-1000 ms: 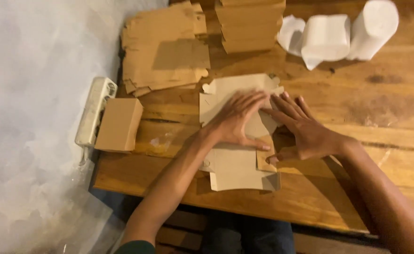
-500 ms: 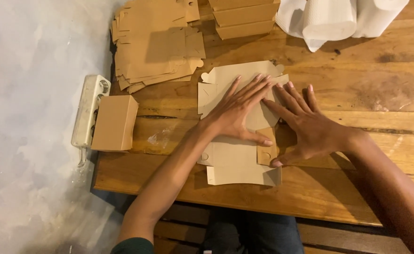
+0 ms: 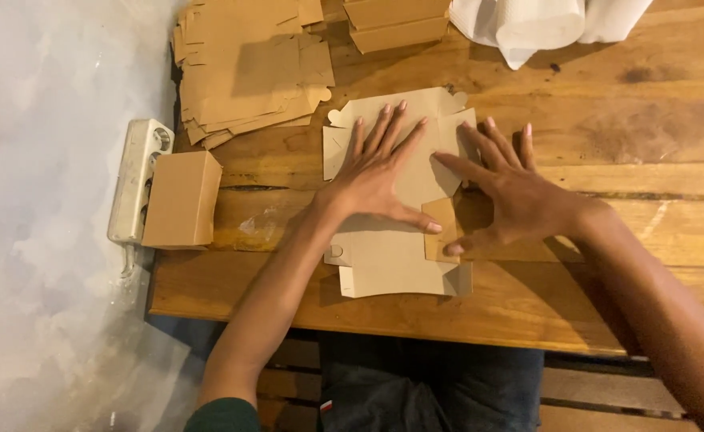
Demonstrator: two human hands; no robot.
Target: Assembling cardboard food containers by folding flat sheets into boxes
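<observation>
We see the flat tan cardboard box blank (image 3: 400, 264) lying unfolded near the wooden table's (image 3: 624, 120) front edge.

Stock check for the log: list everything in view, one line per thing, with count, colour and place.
flat box blank: one, pale brown, table centre, under both hands
stack of flat blanks: one pile, brown, far left of table
folded box: one, brown, left table edge
stacked folded boxes: count unclear, brown, top centre
power strip: one, white, beside the folded box
white rolls: count unclear, top right
table: one, wooden
left hand: spread flat on the blank
right hand: fingers spread, pressing the blank's right flap
</observation>
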